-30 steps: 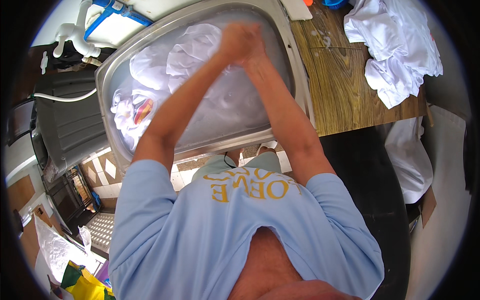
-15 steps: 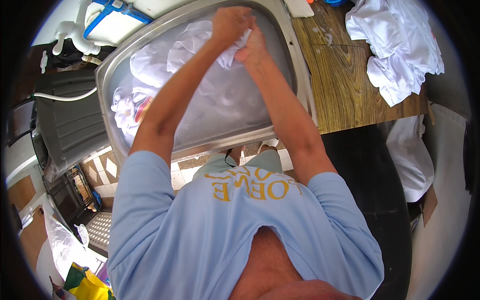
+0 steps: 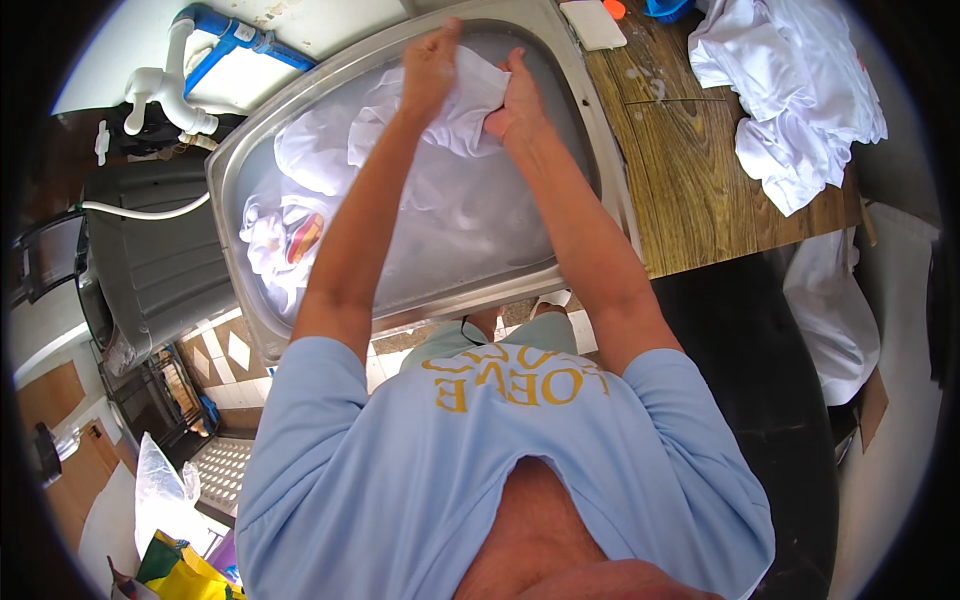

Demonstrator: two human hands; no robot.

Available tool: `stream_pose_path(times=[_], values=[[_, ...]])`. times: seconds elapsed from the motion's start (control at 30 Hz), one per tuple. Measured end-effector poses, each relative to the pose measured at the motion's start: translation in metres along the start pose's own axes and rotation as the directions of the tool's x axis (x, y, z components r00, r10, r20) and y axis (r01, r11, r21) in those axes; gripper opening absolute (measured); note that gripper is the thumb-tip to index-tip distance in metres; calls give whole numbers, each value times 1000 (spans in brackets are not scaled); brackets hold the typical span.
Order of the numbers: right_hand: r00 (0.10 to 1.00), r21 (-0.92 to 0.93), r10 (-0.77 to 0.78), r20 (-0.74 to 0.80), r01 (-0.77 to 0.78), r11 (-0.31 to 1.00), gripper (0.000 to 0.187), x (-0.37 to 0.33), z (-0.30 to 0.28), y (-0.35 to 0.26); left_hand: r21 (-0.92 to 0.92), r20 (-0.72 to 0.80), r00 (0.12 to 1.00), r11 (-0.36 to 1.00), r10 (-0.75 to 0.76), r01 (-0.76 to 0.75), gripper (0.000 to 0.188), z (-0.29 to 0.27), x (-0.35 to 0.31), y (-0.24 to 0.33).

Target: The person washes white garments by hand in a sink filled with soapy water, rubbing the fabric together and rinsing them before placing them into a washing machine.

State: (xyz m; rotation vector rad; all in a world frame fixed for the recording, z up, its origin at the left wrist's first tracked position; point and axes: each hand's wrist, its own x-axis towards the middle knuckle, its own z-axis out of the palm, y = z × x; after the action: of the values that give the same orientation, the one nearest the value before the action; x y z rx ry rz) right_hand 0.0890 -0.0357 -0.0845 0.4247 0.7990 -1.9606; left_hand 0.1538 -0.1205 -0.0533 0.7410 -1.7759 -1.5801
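Observation:
A metal basin holds cloudy water and wet white cloth. Near its far rim, my left hand is closed over a gathered part of the white cloth; its fingers are partly hidden and slightly blurred. The edge of that cloth lies between the thumb and fingers of my right hand, a little to the right. My hands are apart, with cloth stretched between them. More of the white cloth bulges out of the water to the left, and a piece with a red and yellow print lies at the basin's left end.
On the right, a wood-patterned counter bears a heap of white clothes and a pale flat block. A white tap and blue pipe are at the far left. White cloth hangs below the counter.
My hands were together at the far rim; now they are apart, the left moved leftward, the right slightly lower. The white cloth between them has spread out. The whole view has shifted slightly.

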Motion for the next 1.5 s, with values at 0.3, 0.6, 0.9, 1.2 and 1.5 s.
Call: stream_pose_path(times=[0.3,0.6,0.9,1.2,1.5], values=[[997,-51,70,-18,-71,996,41,-19,13,15,620,69,948,731,310,-284,12,6,20,-33],[999,-43,43,17,-42,998,50,-3,2,7,414,60,926,834,373,-364,18,10,2,-38],[954,-71,24,299,-3,997,24,-2,-1,-35,-211,-86,990,973,-113,93,52,-33,8,-16],[986,-242,-67,154,103,965,12,11,-7,-34,-34,72,978,980,-195,198,35,-43,2,-21],[979,-315,-128,161,174,933,11,13,-7,-36,82,149,970,980,-193,183,28,-45,0,-28]])
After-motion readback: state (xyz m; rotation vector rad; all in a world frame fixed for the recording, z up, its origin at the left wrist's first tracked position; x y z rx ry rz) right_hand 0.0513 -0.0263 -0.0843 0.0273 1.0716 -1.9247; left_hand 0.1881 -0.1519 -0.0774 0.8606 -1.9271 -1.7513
